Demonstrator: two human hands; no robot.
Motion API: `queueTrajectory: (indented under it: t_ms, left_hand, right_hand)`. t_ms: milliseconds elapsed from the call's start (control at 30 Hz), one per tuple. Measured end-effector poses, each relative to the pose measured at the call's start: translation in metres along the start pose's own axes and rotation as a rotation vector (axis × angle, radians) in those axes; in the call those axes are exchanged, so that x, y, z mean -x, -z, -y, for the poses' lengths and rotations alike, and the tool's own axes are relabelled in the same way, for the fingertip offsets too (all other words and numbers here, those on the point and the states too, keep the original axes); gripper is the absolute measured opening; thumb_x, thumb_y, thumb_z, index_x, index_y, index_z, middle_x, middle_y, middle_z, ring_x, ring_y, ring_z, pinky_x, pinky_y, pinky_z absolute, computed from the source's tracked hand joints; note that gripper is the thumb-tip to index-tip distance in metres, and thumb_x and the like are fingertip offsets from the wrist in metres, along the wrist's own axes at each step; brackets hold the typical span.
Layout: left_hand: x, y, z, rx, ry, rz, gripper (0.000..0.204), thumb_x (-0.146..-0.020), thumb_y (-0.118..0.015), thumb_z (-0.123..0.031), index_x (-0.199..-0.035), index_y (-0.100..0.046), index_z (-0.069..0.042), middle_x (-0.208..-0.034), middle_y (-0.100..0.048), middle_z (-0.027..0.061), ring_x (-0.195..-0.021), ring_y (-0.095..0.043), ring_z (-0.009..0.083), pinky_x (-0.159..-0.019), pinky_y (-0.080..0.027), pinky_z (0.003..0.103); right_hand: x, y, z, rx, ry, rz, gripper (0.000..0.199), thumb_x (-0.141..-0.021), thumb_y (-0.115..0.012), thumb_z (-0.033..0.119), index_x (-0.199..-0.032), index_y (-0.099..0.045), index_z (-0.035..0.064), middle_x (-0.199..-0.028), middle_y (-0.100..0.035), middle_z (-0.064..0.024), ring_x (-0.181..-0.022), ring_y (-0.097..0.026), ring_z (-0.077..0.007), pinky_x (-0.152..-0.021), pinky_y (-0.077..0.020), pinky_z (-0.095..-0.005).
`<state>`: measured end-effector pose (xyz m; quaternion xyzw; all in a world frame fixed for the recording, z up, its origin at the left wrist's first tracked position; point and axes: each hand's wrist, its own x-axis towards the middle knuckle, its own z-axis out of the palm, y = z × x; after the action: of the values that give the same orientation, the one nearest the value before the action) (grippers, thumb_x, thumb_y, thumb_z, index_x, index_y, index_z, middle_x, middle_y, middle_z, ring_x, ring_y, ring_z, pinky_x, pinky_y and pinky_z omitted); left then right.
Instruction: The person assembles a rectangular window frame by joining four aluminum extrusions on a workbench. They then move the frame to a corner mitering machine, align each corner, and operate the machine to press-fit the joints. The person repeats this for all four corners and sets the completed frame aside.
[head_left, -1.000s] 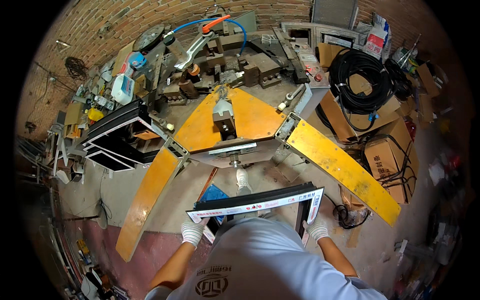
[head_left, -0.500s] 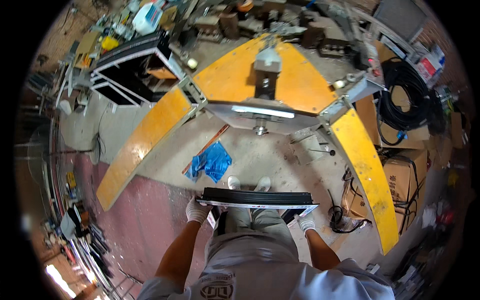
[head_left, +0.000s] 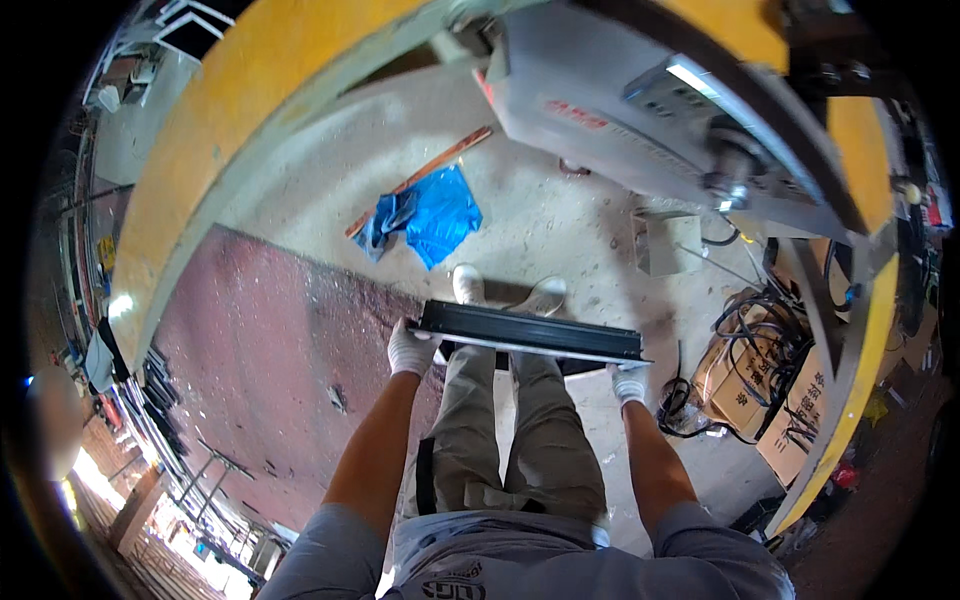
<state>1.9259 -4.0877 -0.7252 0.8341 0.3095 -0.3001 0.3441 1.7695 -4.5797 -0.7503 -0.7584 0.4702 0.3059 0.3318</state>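
Observation:
A black, ribbed profile frame [head_left: 530,328] with a pale lower edge is held crosswise in front of my legs, its right end a little lower. My left hand [head_left: 411,350], in a white knit glove, is closed around its left end. The other end is gripped by my right hand [head_left: 628,382], gloved the same way, with its fingers partly hidden under the edge. Most of the frame beneath the top profile is out of sight.
A yellow curved machine wing [head_left: 190,190] arcs over the left, and the grey machine body [head_left: 590,110] stands ahead. A blue plastic sheet [head_left: 442,215] lies on the floor beside a wooden strip [head_left: 440,160]. Cardboard boxes [head_left: 735,385] with black cables [head_left: 755,330] lie right.
My view has moved closer to the machine and turned, so its yellow wings loom larger. The frame stays in both hands, its right end now tilted lower in the picture.

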Motion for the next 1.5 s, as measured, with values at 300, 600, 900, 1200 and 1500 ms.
queueTrajectory:
  t_ms: [300, 600, 900, 1200, 1500]
  left_hand:
    - [-0.047, -0.033, 0.107, 0.052, 0.056, -0.089, 0.045, -0.076, -0.086, -0.014, -0.111, -0.06, -0.003, -0.1, -0.077, 0.0121, -0.092, -0.073, 0.0204, -0.087, -0.056, 0.033]
    - [0.052, 0.014, 0.113, 0.049, 0.049, -0.176, 0.052, -0.066, -0.089, -0.022, -0.11, -0.067, -0.005, -0.103, -0.073, 0.0154, -0.095, -0.071, 0.0338, -0.089, -0.057, 0.039]
    - [0.11, 0.032, 0.157, -0.054, -0.137, -0.117, 0.057, -0.07, -0.085, -0.028, -0.115, -0.063, -0.002, -0.105, -0.072, 0.0197, -0.097, -0.072, 0.0336, -0.088, -0.057, 0.04]
    - [0.214, 0.038, 0.306, 0.226, -0.342, -0.431, 0.076, -0.077, -0.082, -0.021, -0.143, -0.047, -0.004, -0.138, -0.058, 0.021, -0.129, -0.058, 0.0379, -0.105, -0.049, 0.04]
    - [0.619, 0.128, 0.636, 0.256, 0.283, -0.145, 0.063, -0.095, -0.067, -0.022, -0.15, -0.045, -0.001, -0.147, -0.053, 0.0236, -0.138, -0.049, 0.0393, -0.116, -0.041, 0.044]
  right_hand:
    - [-0.037, -0.067, -0.042, 0.022, 0.205, 0.058, 0.046, -0.084, -0.082, 0.019, -0.124, -0.067, 0.0005, -0.121, -0.074, -0.0105, -0.107, -0.069, -0.0224, -0.097, -0.052, -0.0365]
    - [0.152, -0.01, 0.153, 0.463, 0.285, 0.682, 0.034, -0.088, -0.076, 0.039, -0.098, -0.076, 0.0069, -0.094, -0.077, -0.0138, -0.09, -0.075, -0.0313, -0.079, -0.0594, -0.0379]
    - [0.224, -0.167, 0.181, 1.088, 0.717, 0.564, 0.121, -0.067, -0.092, 0.041, -0.16, -0.024, 0.0032, -0.149, -0.046, -0.0276, -0.136, -0.049, -0.0449, -0.116, -0.041, -0.0479]
    - [0.316, -0.243, 0.071, 0.97, 0.93, 0.434, 0.097, -0.075, -0.08, 0.038, -0.154, -0.036, 0.0024, -0.139, -0.054, -0.0267, -0.133, -0.052, -0.0423, -0.111, -0.0449, -0.049]
    - [0.478, -0.272, -0.033, 1.169, 0.912, 0.197, 0.096, -0.074, -0.081, 0.039, -0.15, -0.037, 0.002, -0.133, -0.061, -0.0274, -0.117, -0.064, -0.0443, -0.1, -0.0535, -0.0479]
